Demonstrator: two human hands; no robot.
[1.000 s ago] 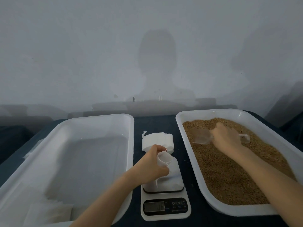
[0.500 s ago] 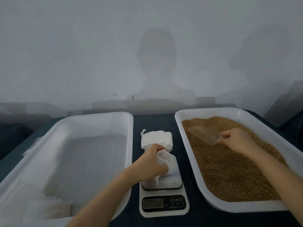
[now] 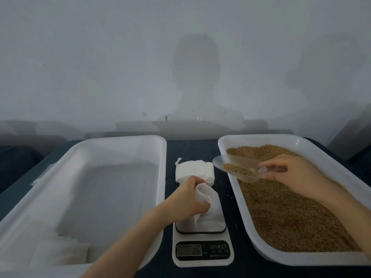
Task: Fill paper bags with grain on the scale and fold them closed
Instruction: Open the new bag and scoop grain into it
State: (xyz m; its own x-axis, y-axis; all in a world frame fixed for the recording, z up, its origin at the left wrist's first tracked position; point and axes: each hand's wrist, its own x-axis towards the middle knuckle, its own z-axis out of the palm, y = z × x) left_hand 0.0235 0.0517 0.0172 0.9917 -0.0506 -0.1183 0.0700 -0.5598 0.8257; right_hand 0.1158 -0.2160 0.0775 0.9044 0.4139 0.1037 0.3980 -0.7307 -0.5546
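A: Here, the filling step, with a loaded scoop on its way. Your left grip [image 3: 190, 199] is clenched around the upper part of the small white paper bag [image 3: 204, 192], which stands on the weighing plate of the white digital kitchen scale [image 3: 202, 262] with its mouth pulled open. No grain shows inside it.

B: Agreed. Your right grip [image 3: 295, 175] is closed on the handle of the clear plastic scoop [image 3: 236, 167], held above the left rim of the wide white plastic tray [image 3: 301, 257] of brown grain [image 3: 291, 217]. A modest charge of grain lies in the bowl, which points towards the bag but is apart from it.

A: The next move, as I judge it: carry the scoop across the gap, bring its lip over the bag mouth and tip slowly. The mouth is narrow and creased, so you will want the left grip to hold it round.

B: Watch the display, which is too blurred here to read. While you bear on the bag, I would expect the reading to be off.

A: Around the work: a stack of flat white paper bags [image 3: 192, 170] lies on the dark blue counter [image 3: 232, 207] just behind the scale, close under the scoop's tip. The big white plastic tray [image 3: 120, 141] on your left holds some flat white packets [image 3: 60, 251] in its near corner. Whether those are filled bags, I cannot tell.

B: Nothing blocks the route. The risk is spill: grain that misses the mouth would land on the stack, the plate or the counter.
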